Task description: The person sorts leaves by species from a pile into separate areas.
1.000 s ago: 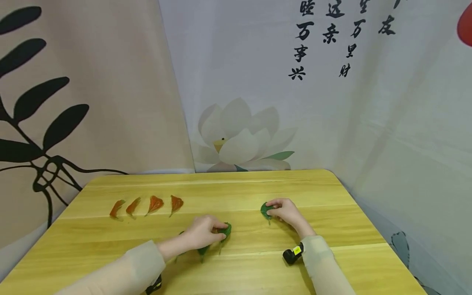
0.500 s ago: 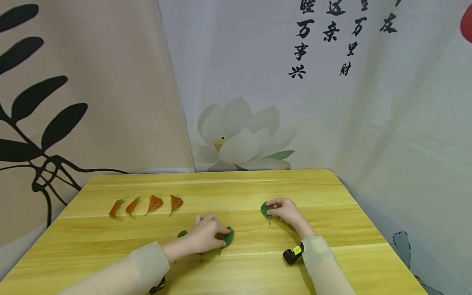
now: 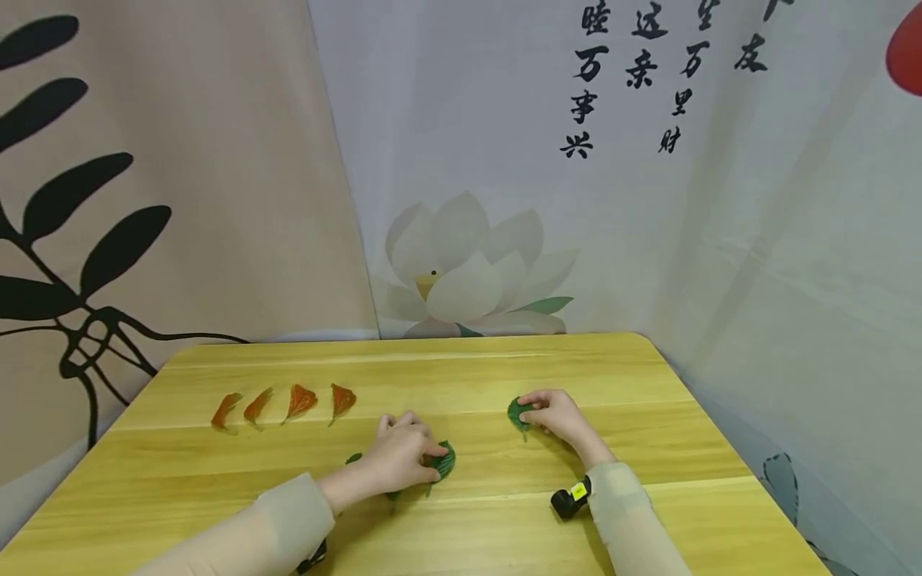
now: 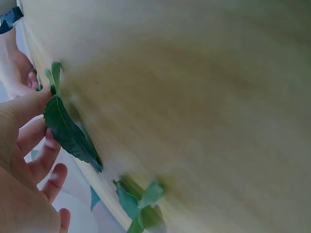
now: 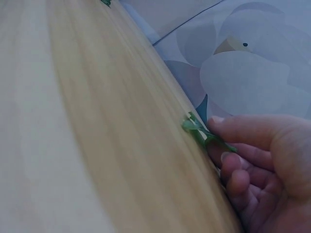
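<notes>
My left hand (image 3: 392, 460) pinches a green leaf (image 3: 445, 462) between thumb and index finger, low over the middle of the table. In the left wrist view that leaf (image 4: 70, 128) is dark, with a toothed edge, and the other fingers spread loosely behind it. Another green leaf (image 4: 141, 201) lies nearby on the wood. Parts of green leaves (image 3: 354, 458) peek out from behind the left hand, mostly hidden. Farther right, my right hand (image 3: 558, 414) holds a green leaf (image 3: 517, 412) by its edge; the right wrist view shows this leaf (image 5: 201, 132) nearly edge-on between thumb and fingers.
Several orange-red leaf-like pieces (image 3: 298, 401) with thin stems lie in a row at the back left of the wooden table (image 3: 461, 544). Behind the table's far edge hangs a printed cloth (image 3: 475, 120) with a lotus and dark writing.
The left hand has shifted slightly right and nearer with its leaf, now covering more of the leaves beside it; its other fingers have lifted. The right hand stays in place with its leaf.
</notes>
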`<state>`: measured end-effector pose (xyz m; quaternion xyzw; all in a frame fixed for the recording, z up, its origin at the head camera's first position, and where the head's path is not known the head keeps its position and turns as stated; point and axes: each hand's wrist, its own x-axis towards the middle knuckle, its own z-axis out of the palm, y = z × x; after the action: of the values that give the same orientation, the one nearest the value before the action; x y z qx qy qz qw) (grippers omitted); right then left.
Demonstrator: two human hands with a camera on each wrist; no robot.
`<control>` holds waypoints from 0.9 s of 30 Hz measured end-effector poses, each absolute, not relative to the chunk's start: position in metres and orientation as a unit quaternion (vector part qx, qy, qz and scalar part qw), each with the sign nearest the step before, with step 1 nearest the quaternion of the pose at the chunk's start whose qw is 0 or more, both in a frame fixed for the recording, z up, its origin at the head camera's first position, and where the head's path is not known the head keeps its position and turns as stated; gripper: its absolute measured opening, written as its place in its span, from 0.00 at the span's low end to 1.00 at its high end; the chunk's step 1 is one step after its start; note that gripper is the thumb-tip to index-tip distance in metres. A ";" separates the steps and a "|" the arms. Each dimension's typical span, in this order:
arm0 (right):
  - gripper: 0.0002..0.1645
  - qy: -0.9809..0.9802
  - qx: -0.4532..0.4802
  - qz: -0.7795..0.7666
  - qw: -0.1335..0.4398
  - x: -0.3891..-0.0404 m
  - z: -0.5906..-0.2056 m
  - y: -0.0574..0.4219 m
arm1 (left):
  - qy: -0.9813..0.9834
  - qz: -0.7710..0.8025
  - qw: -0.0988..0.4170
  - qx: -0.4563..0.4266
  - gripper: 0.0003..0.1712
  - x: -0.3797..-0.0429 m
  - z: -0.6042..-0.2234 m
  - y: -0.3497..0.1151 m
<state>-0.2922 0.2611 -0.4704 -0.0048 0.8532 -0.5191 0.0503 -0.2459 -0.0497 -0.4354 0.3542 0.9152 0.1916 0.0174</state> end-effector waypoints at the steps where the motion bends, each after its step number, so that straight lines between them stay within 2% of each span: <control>1: 0.14 0.852 -0.004 -0.521 0.048 -0.292 -0.471 0.262 | 0.916 0.190 0.014 0.354 0.19 -0.246 -0.436 -0.050; 14: 0.14 0.845 -0.006 -0.533 0.049 -0.294 -0.474 0.261 | 0.924 0.146 -0.021 0.351 0.19 -0.245 -0.437 -0.051; 27: 0.13 0.845 -0.005 -0.533 0.047 -0.294 -0.473 0.260 | 0.925 0.131 -0.022 0.356 0.20 -0.249 -0.439 -0.051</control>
<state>-0.2939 0.2603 -0.4733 -0.0048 0.8447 -0.5332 0.0465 -0.2489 -0.0515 -0.4387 0.3564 0.9249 0.1308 -0.0218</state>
